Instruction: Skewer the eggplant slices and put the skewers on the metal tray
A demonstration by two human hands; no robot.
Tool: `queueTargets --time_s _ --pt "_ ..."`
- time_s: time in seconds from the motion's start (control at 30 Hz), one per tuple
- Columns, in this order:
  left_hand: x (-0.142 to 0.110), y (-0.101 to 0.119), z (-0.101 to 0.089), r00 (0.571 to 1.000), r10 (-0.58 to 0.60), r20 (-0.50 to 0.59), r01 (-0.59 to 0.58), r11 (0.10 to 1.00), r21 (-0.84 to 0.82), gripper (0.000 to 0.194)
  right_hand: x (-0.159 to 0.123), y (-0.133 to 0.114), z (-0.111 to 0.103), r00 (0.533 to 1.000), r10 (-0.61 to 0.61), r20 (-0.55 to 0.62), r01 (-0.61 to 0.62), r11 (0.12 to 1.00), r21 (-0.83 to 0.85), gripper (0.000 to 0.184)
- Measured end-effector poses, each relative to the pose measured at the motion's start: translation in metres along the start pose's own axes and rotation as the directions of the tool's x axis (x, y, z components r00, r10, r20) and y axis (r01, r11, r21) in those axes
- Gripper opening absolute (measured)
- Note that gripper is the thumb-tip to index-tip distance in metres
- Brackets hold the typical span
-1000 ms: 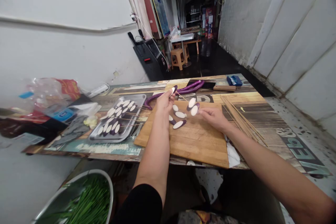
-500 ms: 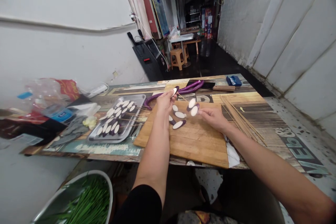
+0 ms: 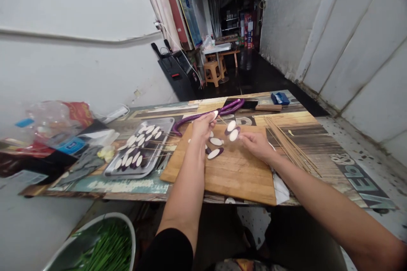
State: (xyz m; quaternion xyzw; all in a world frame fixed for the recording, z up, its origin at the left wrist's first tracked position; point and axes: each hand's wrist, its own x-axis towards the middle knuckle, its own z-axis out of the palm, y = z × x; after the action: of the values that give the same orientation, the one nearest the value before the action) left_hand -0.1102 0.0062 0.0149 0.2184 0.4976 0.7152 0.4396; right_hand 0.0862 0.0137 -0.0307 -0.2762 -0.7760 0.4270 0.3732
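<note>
My left hand (image 3: 203, 124) is closed on a pale eggplant slice (image 3: 215, 114) above the cutting board (image 3: 241, 173). A thin wooden skewer (image 3: 221, 119) runs from beside that slice towards my right hand (image 3: 256, 144). Two purple-edged eggplant slices (image 3: 233, 134) sit threaded on it. My right fingers are pinched just behind these slices, apparently on the skewer, whose end is hidden in the hand. On the board below lie several loose eggplant slices (image 3: 215, 153), some partly covered by my left hand.
A metal tray (image 3: 149, 172) of skewered slices stands left. Behind the board lie whole eggplants (image 3: 203, 115), a cleaver (image 3: 269, 107) and a blue box (image 3: 280, 98). Bare skewers (image 3: 291, 148) lie right. A bowl of green stalks (image 3: 104, 241) stands low left; bottles (image 3: 70, 145) crowd the table's left end.
My left hand and its slice have shifted slightly towards the skewer and the threaded slices. My right hand keeps about the same place. The whole view has moved a little.
</note>
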Motion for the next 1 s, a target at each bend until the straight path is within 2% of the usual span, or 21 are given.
queueTargets --time_s 0.17,0.27,0.33,0.4,0.47,0.5,0.53,0.57,0.63,0.7,0.73,0.8,0.93,1.0 --pt "-0.014 -0.011 0.012 0.975 -0.02 0.222 -0.029 0.976 0.216 0.008 0.002 0.008 0.003 0.996 0.008 -0.086 -0.006 1.0 0.028 0.033" --pt "-0.018 -0.013 0.015 0.963 -0.017 0.271 -0.073 0.945 0.318 0.016 0.003 0.01 0.004 0.99 -0.028 -0.138 0.031 0.999 0.019 0.033" --pt "-0.015 -0.012 0.013 0.968 0.025 0.248 -0.112 0.933 0.342 0.022 0.003 0.01 0.004 0.988 -0.041 -0.15 0.043 0.999 0.011 0.032" --pt "-0.009 -0.011 0.007 0.975 0.149 0.164 -0.203 0.894 0.398 0.026 0.004 0.01 0.004 0.986 -0.031 -0.165 0.034 0.999 0.017 0.032" --pt "-0.004 -0.007 -0.004 0.945 0.316 0.088 -0.316 0.803 0.505 0.023 0.004 0.01 0.005 0.982 -0.018 -0.189 0.023 0.999 0.024 0.032" --pt "-0.002 -0.003 -0.01 0.925 0.369 0.095 -0.356 0.749 0.559 0.019 0.004 0.011 0.005 0.978 -0.013 -0.21 0.02 0.999 0.03 0.032" --pt "-0.001 0.0 -0.016 0.919 0.37 0.138 -0.374 0.702 0.607 0.016 0.004 0.011 0.006 0.972 -0.008 -0.233 0.017 0.999 0.038 0.032" --pt "-0.001 0.005 -0.023 0.926 0.317 0.207 -0.372 0.664 0.649 0.015 0.004 0.011 0.006 0.967 0.0 -0.255 0.013 0.999 0.05 0.031" --pt "-0.003 0.013 -0.034 0.926 0.075 0.371 -0.345 0.57 0.746 0.021 0.004 0.012 0.007 0.959 0.024 -0.281 -0.001 0.997 0.082 0.031" --pt "-0.005 0.017 -0.041 0.857 -0.18 0.484 -0.367 0.447 0.816 0.024 0.005 0.012 0.007 0.957 0.053 -0.285 -0.023 0.994 0.108 0.031" --pt "-0.006 0.018 -0.043 0.819 -0.257 0.513 -0.398 0.389 0.83 0.022 0.005 0.013 0.007 0.958 0.062 -0.28 -0.031 0.993 0.114 0.031" --pt "-0.006 0.017 -0.043 0.777 -0.31 0.547 -0.472 0.287 0.833 0.02 0.006 0.014 0.007 0.956 0.064 -0.286 -0.032 0.993 0.117 0.032" --pt "-0.004 0.012 -0.037 0.754 -0.284 0.592 -0.595 0.087 0.799 0.023 0.008 0.015 0.008 0.953 0.059 -0.297 -0.022 0.992 0.126 0.032" --pt "-0.004 0.011 -0.034 0.733 -0.272 0.623 -0.631 0.07 0.773 0.022 0.007 0.015 0.008 0.955 0.085 -0.284 -0.041 0.987 0.156 0.033"
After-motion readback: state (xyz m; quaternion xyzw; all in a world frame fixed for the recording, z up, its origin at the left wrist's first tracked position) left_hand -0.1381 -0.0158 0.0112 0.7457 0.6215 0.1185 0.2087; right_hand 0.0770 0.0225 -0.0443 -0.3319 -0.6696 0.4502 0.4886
